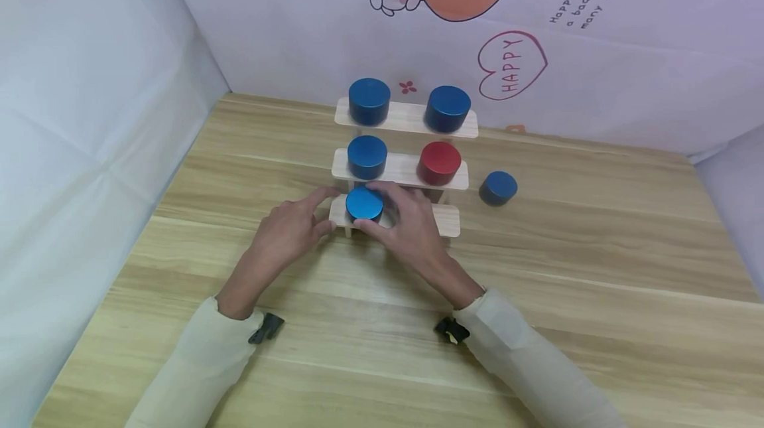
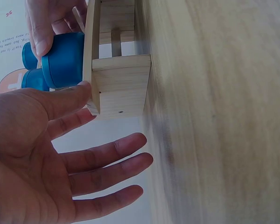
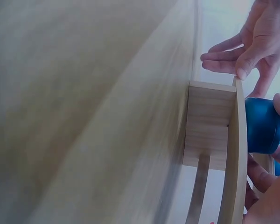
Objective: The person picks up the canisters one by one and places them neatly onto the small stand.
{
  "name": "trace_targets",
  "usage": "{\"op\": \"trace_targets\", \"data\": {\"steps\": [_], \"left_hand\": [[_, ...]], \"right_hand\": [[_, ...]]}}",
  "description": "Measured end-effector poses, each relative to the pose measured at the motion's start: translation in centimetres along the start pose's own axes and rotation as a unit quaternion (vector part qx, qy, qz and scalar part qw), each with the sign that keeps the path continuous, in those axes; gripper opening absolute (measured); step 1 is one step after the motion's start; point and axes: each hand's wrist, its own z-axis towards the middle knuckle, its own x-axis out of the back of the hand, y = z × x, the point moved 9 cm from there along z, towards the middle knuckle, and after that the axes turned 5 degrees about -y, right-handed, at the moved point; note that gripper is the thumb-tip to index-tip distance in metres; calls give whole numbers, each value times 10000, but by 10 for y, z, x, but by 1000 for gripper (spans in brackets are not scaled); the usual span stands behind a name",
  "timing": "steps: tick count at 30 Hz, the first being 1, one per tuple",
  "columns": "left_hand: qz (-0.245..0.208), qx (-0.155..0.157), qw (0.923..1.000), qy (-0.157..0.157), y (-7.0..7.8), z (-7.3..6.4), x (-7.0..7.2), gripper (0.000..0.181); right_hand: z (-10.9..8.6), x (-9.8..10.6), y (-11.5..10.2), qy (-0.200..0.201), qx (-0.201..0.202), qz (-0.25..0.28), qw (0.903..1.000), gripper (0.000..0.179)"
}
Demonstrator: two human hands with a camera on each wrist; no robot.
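Note:
A three-tier wooden step rack [image 1: 447,220] stands on the table near the back wall. On the left end of its lowest shelf, a blue round tin [image 1: 365,204] sits upright between the thumb and forefinger of my right hand [image 1: 412,222]. My left hand [image 1: 286,232] holds the left end of that shelf between thumb and forefinger. In the left wrist view, the other left fingers [image 2: 116,175] stretch out loosely below the shelf. The tin's base meets the shelf [image 3: 240,140] in the right wrist view.
Blue tins stand at both ends of the top shelf [image 1: 407,117]. The middle shelf carries a blue tin [image 1: 367,157] and a red tin [image 1: 440,163]. Another blue tin [image 1: 498,188] rests on the table [image 1: 567,235] right of the rack. A printed cloth wall [image 1: 286,30] rises behind.

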Motion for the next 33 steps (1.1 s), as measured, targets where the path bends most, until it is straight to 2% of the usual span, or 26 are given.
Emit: {"op": "trace_targets", "data": {"steps": [7, 17, 25, 33], "left_hand": [[4, -53, 10000, 22, 1, 0, -1, 55], [-27, 30, 10000, 2, 1, 0, -1, 56], [-18, 23, 10000, 22, 2, -1, -1, 55], [-33, 29, 10000, 19, 1, -1, -1, 56]], "right_hand": [[1, 0, -1, 17, 122, -145, 9998, 63], [1, -1, 1, -76, 3, -211, 9997, 66], [0, 1, 1, -59, 227, -184, 9996, 68], [-5, 4, 4, -296, 266, -73, 9992, 71]]}}
